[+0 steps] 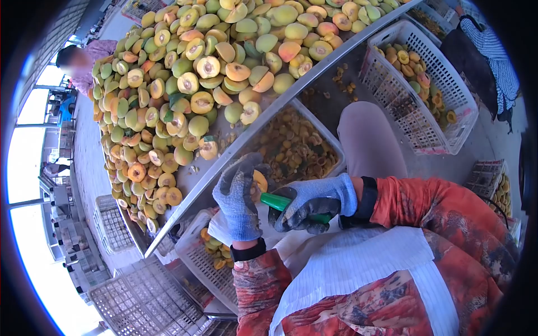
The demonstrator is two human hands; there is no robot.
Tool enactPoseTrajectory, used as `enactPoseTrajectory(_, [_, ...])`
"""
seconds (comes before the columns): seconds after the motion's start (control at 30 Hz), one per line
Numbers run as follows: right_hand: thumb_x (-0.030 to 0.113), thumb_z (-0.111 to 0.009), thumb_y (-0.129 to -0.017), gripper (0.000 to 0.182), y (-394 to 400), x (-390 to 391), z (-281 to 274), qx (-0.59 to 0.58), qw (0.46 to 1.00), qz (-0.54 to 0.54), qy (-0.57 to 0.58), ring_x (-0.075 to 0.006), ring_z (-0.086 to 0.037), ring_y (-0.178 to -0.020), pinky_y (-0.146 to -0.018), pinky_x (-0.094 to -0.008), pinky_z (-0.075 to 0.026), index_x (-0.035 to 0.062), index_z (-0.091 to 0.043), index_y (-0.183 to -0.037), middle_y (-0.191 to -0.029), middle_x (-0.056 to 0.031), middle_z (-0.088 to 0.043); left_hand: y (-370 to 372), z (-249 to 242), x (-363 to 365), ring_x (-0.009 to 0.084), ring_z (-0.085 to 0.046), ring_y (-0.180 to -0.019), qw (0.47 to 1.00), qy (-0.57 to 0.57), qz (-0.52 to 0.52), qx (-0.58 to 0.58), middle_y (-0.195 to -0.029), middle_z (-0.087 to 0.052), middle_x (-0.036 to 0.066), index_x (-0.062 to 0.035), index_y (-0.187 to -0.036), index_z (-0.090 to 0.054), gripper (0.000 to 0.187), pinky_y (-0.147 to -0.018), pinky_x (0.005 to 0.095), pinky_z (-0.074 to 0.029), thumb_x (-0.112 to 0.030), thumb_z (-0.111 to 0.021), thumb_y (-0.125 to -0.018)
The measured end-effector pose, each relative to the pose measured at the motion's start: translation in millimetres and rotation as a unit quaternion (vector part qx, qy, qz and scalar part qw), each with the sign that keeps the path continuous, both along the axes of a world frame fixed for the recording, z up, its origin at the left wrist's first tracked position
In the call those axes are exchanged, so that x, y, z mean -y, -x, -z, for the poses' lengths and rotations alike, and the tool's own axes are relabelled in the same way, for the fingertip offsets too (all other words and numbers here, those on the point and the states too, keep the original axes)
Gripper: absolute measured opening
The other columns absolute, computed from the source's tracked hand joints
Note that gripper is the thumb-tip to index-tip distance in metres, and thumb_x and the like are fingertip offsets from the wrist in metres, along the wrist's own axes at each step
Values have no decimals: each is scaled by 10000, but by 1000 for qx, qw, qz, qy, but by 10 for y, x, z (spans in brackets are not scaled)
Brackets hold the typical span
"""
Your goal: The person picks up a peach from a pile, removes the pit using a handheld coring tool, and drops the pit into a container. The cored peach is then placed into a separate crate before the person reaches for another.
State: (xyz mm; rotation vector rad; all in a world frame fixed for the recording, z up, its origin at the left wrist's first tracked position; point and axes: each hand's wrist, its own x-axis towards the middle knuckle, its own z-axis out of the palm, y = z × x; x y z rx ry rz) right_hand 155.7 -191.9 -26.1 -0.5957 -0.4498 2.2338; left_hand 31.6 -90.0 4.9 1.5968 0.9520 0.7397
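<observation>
Left hand (240, 199) holds one peach half (259, 182); right hand (310, 203), one green-handled tool (278, 202).

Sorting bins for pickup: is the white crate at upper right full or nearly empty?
Partly filled: the white crate holds fruit pieces in its far end, with bare mesh wall showing above them.

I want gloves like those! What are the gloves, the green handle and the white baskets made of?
The gloves, on left hand and right hand, look knitted, blue-grey speckled fabric. The green handle looks like smooth, shiny plastic. The white basket looks like moulded plastic, with a grid of holes.
</observation>
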Motion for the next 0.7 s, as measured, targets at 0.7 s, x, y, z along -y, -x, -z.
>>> enactPoseTrajectory(0.7, [158,-569,-818,222,-72,-225,55,236,942,239,29,-152,-524,-513,-482,-289,-445,75,-498,-1011,-751,-50,-569,58,295,-116,300,-488,-1080,912,238,-55,329,-1246,-433,160,-72,-1331,-318,591,-884,388,-451,-224,-520,-797])
